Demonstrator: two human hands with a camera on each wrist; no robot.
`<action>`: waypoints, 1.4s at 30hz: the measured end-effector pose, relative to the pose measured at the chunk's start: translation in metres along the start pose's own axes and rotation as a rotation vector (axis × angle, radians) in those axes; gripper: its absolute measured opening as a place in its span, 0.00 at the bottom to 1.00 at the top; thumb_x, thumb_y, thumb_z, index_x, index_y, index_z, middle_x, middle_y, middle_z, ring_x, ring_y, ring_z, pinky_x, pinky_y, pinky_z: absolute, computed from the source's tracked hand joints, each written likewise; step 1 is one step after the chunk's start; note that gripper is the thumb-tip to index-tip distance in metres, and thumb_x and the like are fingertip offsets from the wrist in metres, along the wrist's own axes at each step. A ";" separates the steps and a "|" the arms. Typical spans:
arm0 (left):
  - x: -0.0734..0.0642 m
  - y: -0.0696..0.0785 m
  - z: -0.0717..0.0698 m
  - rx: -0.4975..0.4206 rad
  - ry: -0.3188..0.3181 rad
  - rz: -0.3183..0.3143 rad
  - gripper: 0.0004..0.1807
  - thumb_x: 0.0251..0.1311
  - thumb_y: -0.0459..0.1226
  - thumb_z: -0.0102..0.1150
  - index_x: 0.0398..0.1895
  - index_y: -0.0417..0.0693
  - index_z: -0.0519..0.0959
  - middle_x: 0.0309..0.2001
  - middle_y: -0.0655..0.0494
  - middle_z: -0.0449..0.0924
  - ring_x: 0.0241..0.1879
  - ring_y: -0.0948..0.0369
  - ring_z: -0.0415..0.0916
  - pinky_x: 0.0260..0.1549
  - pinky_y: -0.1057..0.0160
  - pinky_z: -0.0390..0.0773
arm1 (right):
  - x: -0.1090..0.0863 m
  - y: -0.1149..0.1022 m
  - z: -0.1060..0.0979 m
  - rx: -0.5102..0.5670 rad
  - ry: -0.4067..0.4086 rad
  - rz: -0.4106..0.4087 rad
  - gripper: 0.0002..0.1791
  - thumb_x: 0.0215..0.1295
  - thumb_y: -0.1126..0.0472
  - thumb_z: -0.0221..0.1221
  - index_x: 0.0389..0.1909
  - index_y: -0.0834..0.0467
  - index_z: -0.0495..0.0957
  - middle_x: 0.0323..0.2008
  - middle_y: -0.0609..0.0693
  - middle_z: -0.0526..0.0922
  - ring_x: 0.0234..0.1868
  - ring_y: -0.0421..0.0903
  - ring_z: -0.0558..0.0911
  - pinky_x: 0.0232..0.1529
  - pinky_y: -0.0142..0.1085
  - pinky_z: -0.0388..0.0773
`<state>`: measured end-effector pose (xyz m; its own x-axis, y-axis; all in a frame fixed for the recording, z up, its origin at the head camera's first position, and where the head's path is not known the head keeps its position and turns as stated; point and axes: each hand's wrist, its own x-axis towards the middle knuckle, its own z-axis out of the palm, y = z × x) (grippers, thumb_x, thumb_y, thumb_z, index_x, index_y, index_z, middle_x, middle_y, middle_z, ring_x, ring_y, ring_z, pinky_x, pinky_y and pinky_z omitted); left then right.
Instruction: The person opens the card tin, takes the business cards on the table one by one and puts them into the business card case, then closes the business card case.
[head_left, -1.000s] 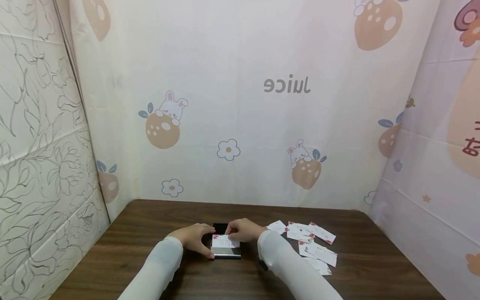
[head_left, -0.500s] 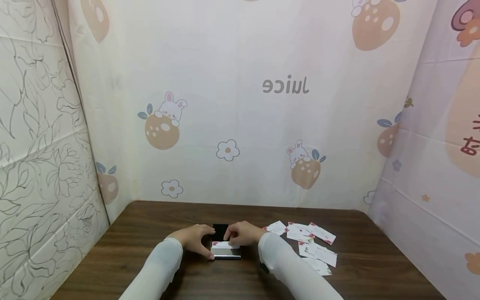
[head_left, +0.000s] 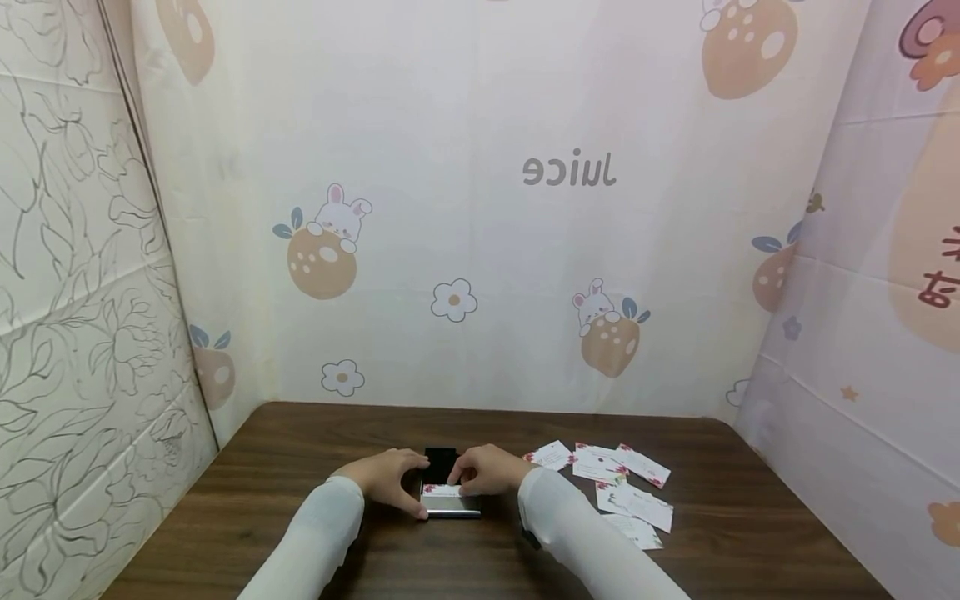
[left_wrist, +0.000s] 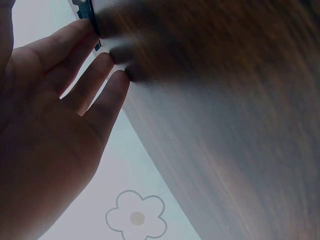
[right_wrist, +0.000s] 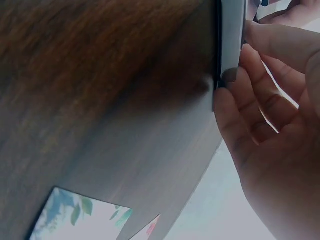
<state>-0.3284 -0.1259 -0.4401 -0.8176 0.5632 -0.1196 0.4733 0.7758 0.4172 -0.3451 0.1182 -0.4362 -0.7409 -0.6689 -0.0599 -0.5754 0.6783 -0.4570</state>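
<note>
A business card case [head_left: 452, 513] with a shiny metal front lies on the table, its black lid [head_left: 440, 463] folded open toward the back. A white business card [head_left: 441, 491] with pink flowers shows as a narrow strip above the metal front. My left hand [head_left: 387, 481] holds the case at its left side, thumb at the near corner and fingers by the lid. In the left wrist view its fingertips touch the table. My right hand [head_left: 489, 469] pinches the card's right part with thumb and curled forefinger. Its other fingers sit against the case's side in the right wrist view.
Several loose business cards [head_left: 633, 504] with floral prints lie spread on the dark wooden table [head_left: 262, 500] right of my right hand. A printed curtain [head_left: 480, 208] hangs behind the table's far edge, with more cloth at both sides.
The card has slid down toward me into the case, so less of it shows and more of the black lid is visible. My right hand moved slightly nearer; my left hand has stayed put.
</note>
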 end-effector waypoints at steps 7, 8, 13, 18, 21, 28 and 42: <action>-0.001 -0.001 0.001 -0.003 -0.001 -0.002 0.47 0.46 0.57 0.76 0.68 0.46 0.73 0.69 0.48 0.68 0.69 0.48 0.62 0.64 0.43 0.66 | -0.003 0.001 -0.001 0.013 -0.006 -0.016 0.08 0.64 0.64 0.66 0.42 0.51 0.87 0.33 0.37 0.80 0.34 0.33 0.76 0.42 0.29 0.76; -0.001 -0.001 0.001 -0.004 -0.001 -0.003 0.47 0.46 0.57 0.76 0.68 0.46 0.73 0.69 0.48 0.68 0.69 0.48 0.62 0.64 0.43 0.66 | -0.005 0.001 -0.002 0.009 -0.002 -0.025 0.08 0.64 0.64 0.66 0.42 0.51 0.87 0.34 0.37 0.81 0.35 0.33 0.77 0.43 0.29 0.76; 0.000 -0.002 0.001 -0.006 0.002 0.010 0.47 0.47 0.57 0.76 0.69 0.45 0.72 0.69 0.48 0.68 0.70 0.48 0.62 0.64 0.44 0.65 | -0.018 0.005 -0.015 -0.017 0.035 -0.056 0.08 0.66 0.66 0.64 0.44 0.54 0.86 0.39 0.39 0.83 0.38 0.32 0.78 0.46 0.30 0.78; -0.001 -0.001 -0.001 -0.001 0.001 0.017 0.47 0.47 0.56 0.76 0.69 0.44 0.72 0.69 0.47 0.68 0.70 0.47 0.61 0.64 0.44 0.65 | -0.034 0.015 -0.031 0.008 0.072 -0.011 0.08 0.68 0.64 0.63 0.45 0.53 0.86 0.40 0.41 0.84 0.39 0.35 0.79 0.45 0.34 0.79; -0.002 0.000 -0.002 -0.004 0.002 0.027 0.46 0.47 0.55 0.76 0.69 0.44 0.72 0.69 0.47 0.68 0.70 0.47 0.61 0.65 0.43 0.65 | -0.043 0.023 -0.039 0.015 0.089 0.035 0.07 0.69 0.62 0.63 0.44 0.51 0.86 0.40 0.40 0.84 0.40 0.37 0.79 0.45 0.37 0.79; -0.003 0.001 -0.002 -0.010 0.001 0.039 0.46 0.48 0.54 0.76 0.68 0.44 0.72 0.69 0.46 0.68 0.70 0.47 0.60 0.65 0.43 0.64 | -0.059 0.042 -0.044 0.036 0.092 0.068 0.05 0.67 0.61 0.65 0.42 0.53 0.85 0.35 0.38 0.82 0.37 0.39 0.79 0.43 0.40 0.80; -0.002 0.000 -0.002 -0.002 0.001 0.023 0.45 0.47 0.55 0.76 0.68 0.45 0.73 0.69 0.48 0.68 0.70 0.48 0.62 0.65 0.43 0.65 | -0.097 0.073 -0.045 0.016 0.076 0.120 0.14 0.58 0.54 0.73 0.39 0.56 0.81 0.31 0.42 0.77 0.33 0.41 0.75 0.36 0.37 0.75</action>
<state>-0.3269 -0.1275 -0.4378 -0.8066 0.5809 -0.1090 0.4917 0.7619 0.4215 -0.3310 0.2462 -0.4240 -0.8289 -0.5574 -0.0478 -0.4756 0.7470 -0.4644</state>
